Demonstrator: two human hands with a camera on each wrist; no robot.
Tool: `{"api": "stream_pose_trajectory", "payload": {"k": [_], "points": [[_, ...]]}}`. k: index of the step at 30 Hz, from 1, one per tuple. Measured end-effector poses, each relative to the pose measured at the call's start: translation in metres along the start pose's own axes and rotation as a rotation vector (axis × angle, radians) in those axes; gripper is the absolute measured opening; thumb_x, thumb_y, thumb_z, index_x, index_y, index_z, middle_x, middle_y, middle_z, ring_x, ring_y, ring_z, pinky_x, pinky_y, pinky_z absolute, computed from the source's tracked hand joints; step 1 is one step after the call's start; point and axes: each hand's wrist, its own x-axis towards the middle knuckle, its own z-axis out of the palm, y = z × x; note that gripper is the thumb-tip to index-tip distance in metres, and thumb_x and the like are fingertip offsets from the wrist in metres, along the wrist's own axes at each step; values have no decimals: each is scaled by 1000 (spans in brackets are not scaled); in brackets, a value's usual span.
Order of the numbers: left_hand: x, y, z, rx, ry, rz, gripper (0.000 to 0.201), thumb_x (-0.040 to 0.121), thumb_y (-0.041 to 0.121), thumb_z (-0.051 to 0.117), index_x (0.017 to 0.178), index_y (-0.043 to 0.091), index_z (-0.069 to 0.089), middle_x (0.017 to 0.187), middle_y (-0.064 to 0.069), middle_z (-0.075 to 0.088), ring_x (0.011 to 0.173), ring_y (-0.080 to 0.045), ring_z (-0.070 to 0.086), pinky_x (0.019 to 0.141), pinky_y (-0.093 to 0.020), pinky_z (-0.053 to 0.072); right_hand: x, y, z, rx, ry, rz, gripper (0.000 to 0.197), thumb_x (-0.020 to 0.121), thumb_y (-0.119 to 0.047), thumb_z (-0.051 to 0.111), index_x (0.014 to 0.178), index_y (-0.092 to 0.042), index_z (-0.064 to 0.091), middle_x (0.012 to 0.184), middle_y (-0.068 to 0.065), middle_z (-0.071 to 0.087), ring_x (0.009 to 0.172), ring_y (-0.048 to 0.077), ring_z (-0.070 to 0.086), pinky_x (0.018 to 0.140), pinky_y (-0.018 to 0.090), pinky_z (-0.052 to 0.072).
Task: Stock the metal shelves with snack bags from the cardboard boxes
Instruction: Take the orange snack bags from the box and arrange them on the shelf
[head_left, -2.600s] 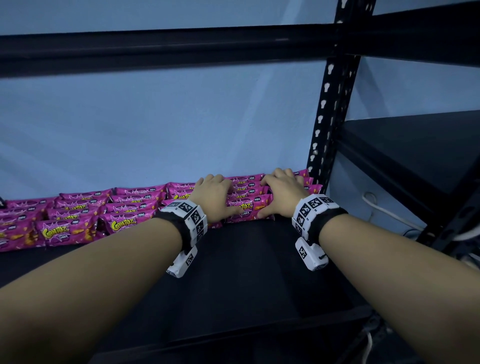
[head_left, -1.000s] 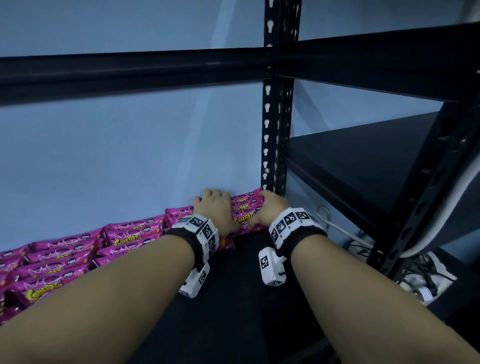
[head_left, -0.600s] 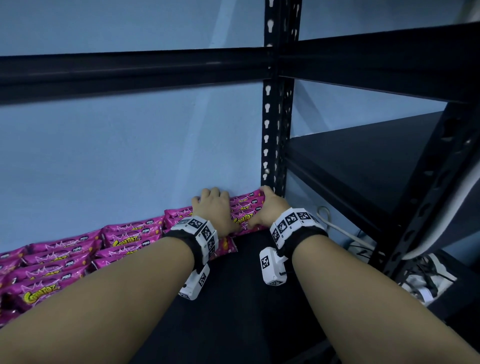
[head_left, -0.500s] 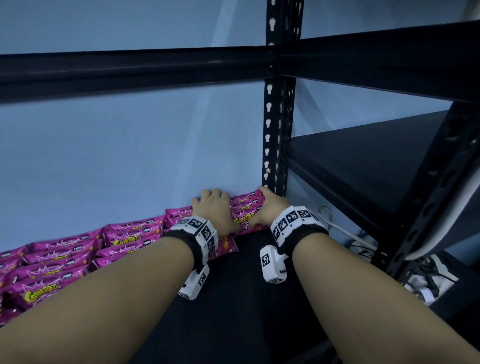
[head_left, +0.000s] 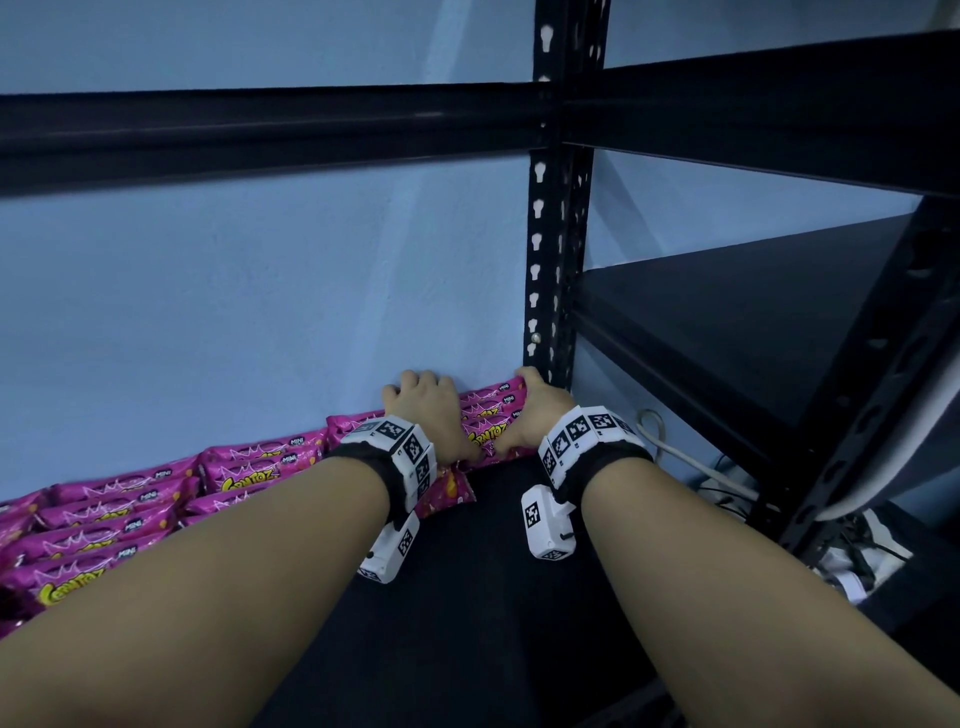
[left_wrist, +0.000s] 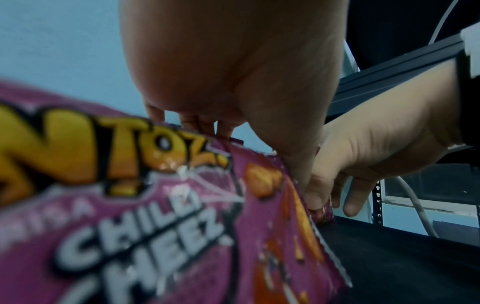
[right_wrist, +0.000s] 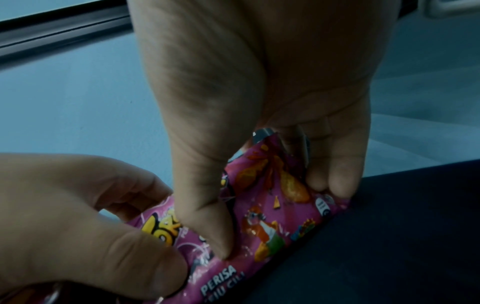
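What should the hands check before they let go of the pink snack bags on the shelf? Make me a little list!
1. Both hands on the end stack of snack bags: ok. The left hand and right hand both hold it.
2. Stack pushed right to the end, by the black upright post: ok.
3. Stack back against the blue wall: ok, as far as the head view shows.
4. Stack in line with the row of bags on its left: ok.
5. Front bag standing straight: not ok, one bag below the left wrist sticks out forward.
6. Room on the black shelf in front for more: ok.
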Motion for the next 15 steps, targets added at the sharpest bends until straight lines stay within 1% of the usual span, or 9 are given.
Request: {"api": "stream_pose_trajectory", "payload": {"k": [2, 4, 7, 9, 12, 15], "points": [[0, 0, 0, 11, -13, -3, 90, 59, 76, 74, 125, 19, 53, 127, -3, 52, 121, -25, 44, 100, -41, 38, -1, 0, 1, 2, 13, 6, 121, 52, -30, 96, 149, -36, 23, 106, -4, 61, 92, 20, 65, 83, 37, 61], [1, 0, 0, 15, -26, -13, 94, 58, 77, 74, 127, 17, 52, 129, -5, 51, 123, -27, 43, 101, -43, 39, -1, 1, 1, 6, 19, 9, 115, 51, -29, 96, 144, -33, 26, 102, -4, 61, 87, 18, 65, 79, 36, 61], [0, 0, 0, 13, -23, -30, 97, 56, 77, 74, 129, 18, 51, 129, -6, 48, 123, -28, 42, 100, -43, 39, -2, 1, 1, 14, 30, 5, 113, 53, -28, 95, 143, -32, 27, 100, -4, 61, 84, 16, 64, 74, 33, 60], [-1, 0, 1, 12, -10, -36, 96, 56, 78, 73, 129, 19, 51, 128, -5, 47, 122, -27, 42, 99, -42, 39, -2, 1, 2, 25, 40, 0, 117, 54, -27, 95, 148, -33, 25, 101, -4, 62, 86, 17, 65, 79, 35, 60], [-4, 1, 3, 19, 9, -30, 95, 57, 80, 71, 128, 20, 51, 127, -5, 47, 121, -27, 42, 99, -42, 39, -3, 3, 4, 41, 57, -10, 126, 55, -27, 94, 155, -32, 17, 106, -3, 64, 91, 20, 66, 85, 38, 60], [-7, 2, 4, 5, 21, -17, 93, 59, 79, 70, 128, 20, 49, 128, -6, 48, 122, -28, 42, 99, -43, 38, -2, 5, 6, 61, 61, -23, 126, 54, -28, 95, 154, -31, 18, 109, -2, 64, 94, 21, 66, 87, 37, 60]]}}
